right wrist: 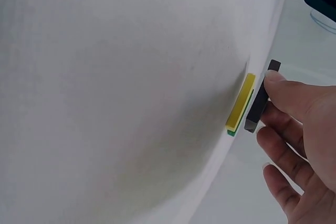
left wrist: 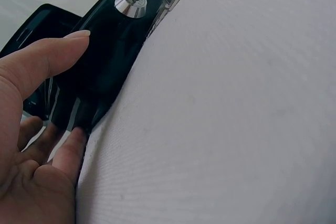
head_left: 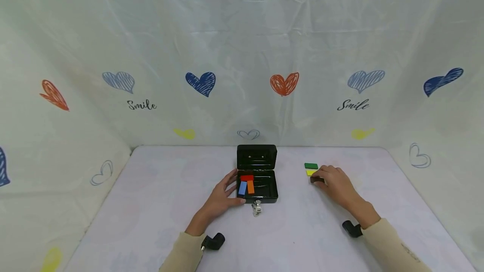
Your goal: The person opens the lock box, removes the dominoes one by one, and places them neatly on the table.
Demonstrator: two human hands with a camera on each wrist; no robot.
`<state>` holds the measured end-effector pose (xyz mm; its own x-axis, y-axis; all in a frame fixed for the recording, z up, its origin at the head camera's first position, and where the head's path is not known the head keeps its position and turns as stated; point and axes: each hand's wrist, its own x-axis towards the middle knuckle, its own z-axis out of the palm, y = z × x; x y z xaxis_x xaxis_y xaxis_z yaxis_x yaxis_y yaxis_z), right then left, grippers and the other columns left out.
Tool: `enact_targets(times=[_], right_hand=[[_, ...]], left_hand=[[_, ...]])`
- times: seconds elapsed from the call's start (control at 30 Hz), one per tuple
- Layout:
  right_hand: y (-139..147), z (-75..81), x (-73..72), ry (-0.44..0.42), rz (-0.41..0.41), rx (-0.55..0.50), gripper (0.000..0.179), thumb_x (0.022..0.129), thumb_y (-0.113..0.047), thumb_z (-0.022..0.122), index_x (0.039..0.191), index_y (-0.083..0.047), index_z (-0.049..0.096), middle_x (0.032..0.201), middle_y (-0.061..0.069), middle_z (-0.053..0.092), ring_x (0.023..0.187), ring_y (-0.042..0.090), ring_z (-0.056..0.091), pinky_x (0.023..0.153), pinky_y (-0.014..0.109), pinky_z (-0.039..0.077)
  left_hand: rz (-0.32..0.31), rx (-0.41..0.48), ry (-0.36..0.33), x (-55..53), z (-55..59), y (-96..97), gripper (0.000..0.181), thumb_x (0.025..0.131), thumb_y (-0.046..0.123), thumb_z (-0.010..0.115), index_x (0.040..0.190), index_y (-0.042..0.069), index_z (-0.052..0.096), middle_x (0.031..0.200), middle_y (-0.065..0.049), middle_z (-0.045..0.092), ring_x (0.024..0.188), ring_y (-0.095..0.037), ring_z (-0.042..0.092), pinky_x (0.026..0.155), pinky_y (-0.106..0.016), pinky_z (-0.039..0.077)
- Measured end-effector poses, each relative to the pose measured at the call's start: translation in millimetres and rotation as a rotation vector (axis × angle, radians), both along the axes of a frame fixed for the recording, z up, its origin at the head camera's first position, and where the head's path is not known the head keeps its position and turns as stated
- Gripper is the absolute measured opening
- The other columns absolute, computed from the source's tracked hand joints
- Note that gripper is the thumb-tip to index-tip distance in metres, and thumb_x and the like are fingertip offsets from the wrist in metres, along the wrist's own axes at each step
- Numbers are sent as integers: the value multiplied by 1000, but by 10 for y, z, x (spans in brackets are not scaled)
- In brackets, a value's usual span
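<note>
A black metal cash box [head_left: 269,186] stands on the table with its lid raised. Inside, toward the left, lie a red block [head_left: 247,177], a blue block [head_left: 242,188] and an orange block [head_left: 251,187]. My left hand [head_left: 219,200] holds the box at its front left corner, thumb on the front face and fingers along the left side. To the right, my right hand [head_left: 335,184] pinches a black block [right wrist: 261,98] between thumb and fingers, above the table. Close by it lie a yellow block [right wrist: 241,102] and a green block [head_left: 311,166].
Keys on a ring [head_left: 256,209] hang from the lock [left wrist: 131,4] at the box's front. The white table [head_left: 151,205] ends at a hanging cloth [head_left: 242,53] printed with hearts, behind and at both sides. A black camera mount sits at each wrist.
</note>
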<state>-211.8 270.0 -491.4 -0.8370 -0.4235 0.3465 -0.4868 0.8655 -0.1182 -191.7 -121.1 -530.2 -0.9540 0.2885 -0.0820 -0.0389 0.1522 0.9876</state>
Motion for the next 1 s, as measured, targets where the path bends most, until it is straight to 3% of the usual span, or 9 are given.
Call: enact_targets(times=[1.0], right_hand=[[-15,-73,-111,-75,12,32,19,79,-6,91,95,-9,81,90,0,73,89,26,70,77,46,57]], left_hand=[[1,-9,-2,21,-13,-4,104,84,-2,86,168,12,27,170,-22,31,151,-46,39,121,-50,41]])
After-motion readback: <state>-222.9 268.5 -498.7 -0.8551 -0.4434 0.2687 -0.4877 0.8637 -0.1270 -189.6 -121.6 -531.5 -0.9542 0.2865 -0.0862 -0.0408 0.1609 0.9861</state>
